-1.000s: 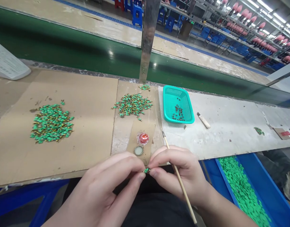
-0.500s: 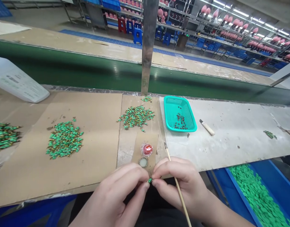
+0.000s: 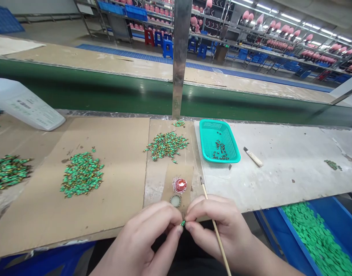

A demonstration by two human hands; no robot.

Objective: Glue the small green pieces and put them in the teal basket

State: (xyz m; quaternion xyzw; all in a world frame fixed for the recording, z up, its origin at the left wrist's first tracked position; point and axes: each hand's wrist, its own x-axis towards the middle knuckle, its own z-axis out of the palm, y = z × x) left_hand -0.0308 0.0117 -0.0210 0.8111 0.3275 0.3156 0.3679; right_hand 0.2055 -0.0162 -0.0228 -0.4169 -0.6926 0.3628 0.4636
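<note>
Between the pinched fingertips of my left hand [image 3: 151, 234] is a small green piece [image 3: 183, 222], like those in the piles. My right hand [image 3: 221, 226] meets it there, thumb and forefinger pinched against the piece's other end. A thin paintbrush [image 3: 217, 234] with a wooden handle is also held in my right hand, bristles pointing away from me. Just beyond my fingertips lie a bottle cap [image 3: 175, 201] with pale contents and a red cap [image 3: 180, 185] with glossy red in it. Fingers partly cover the green piece.
Piles of green-and-gold pieces [image 3: 82, 174] lie left and ahead [image 3: 167, 145]. A turquoise basket [image 3: 204, 140] holds small dark bits, beside a flat brush [image 3: 253, 157]. A white jug [image 3: 35, 105] leans in at left. Lower right, a blue bin [image 3: 336, 214] holds green discs.
The view has shifted slightly, so the table appears a little lower and further right. Both hands keep their pinch on the green piece, which seems slightly turned.
</note>
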